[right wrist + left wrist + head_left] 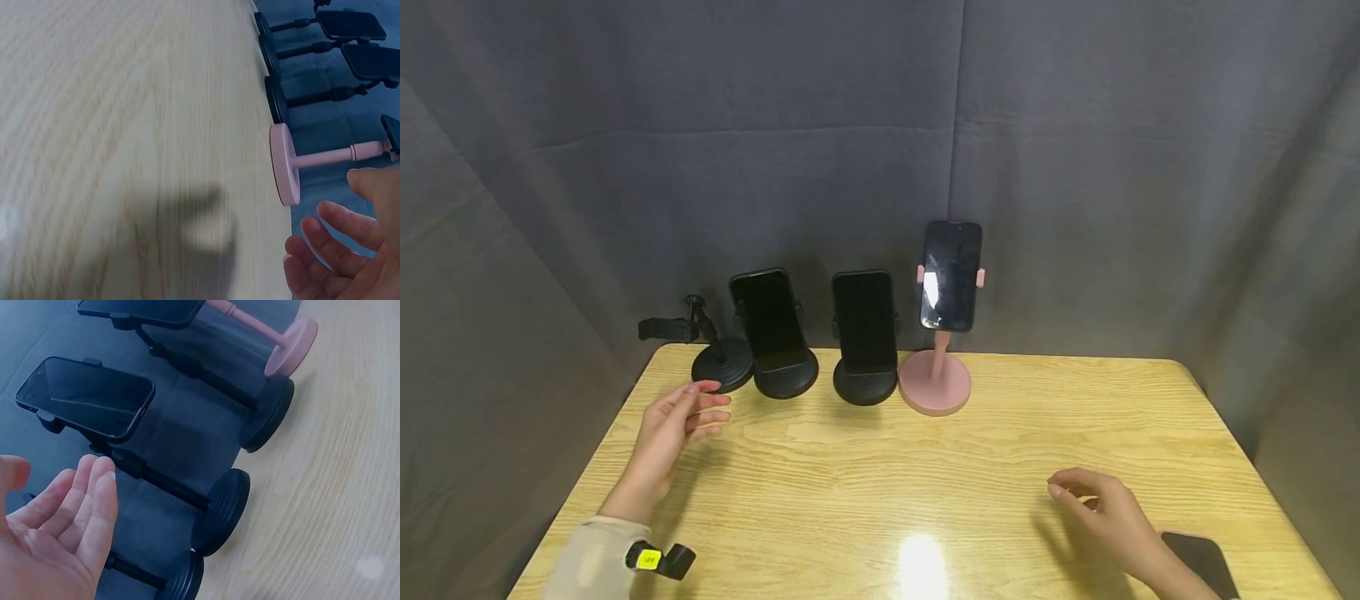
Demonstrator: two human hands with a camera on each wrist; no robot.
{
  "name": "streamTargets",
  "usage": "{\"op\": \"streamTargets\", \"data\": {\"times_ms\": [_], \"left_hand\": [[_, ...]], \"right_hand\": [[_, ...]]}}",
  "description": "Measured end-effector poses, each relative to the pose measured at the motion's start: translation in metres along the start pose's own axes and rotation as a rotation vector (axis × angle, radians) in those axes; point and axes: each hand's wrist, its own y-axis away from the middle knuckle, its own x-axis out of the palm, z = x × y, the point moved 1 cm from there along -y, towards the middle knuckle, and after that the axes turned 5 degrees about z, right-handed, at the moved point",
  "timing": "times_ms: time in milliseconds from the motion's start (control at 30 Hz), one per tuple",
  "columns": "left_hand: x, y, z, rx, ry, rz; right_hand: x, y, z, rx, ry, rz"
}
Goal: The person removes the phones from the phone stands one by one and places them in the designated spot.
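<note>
My left hand [672, 429] is raised over the table's left side, its fingers loosely extended with nothing in them. Nearest to it stands a black phone stand [722, 365] whose clamp holds no phone. Beside that, a black phone [767, 321] and a second black phone [865, 321] sit in two more black stands. Further right, a pink phone stand [936, 383] carries a third phone [951, 277] upright. Over the right side hovers my right hand [1105, 512], fingers slightly bent and holding nothing. Partly behind its wrist, a dark phone [1202, 562] lies flat on the table.
The wooden table [1000, 450] reaches back to a grey curtain [1075, 208], which also hangs at both sides. The stands form a row along the far edge. A wristband with a small black device [658, 558] is on my left sleeve.
</note>
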Motion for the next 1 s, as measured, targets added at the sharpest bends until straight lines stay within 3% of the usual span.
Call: {"op": "streamTargets", "data": {"times_ms": [200,567,1000], "left_hand": [[0.006,0.003,0.001,-0.002,-0.005,-0.004],[0.017,0.006,0.009,0.017,0.115,0.039],[0.026,0.004,0.012,-0.016,0.065,0.027]], "right_hand": [[0.012,-0.004,0.008,-0.011,-0.068,0.033],[0.039,-0.015,0.027,-0.064,-0.156,0.091],[0.078,-0.028,0.051,-0.163,-0.311,0.188]]}}
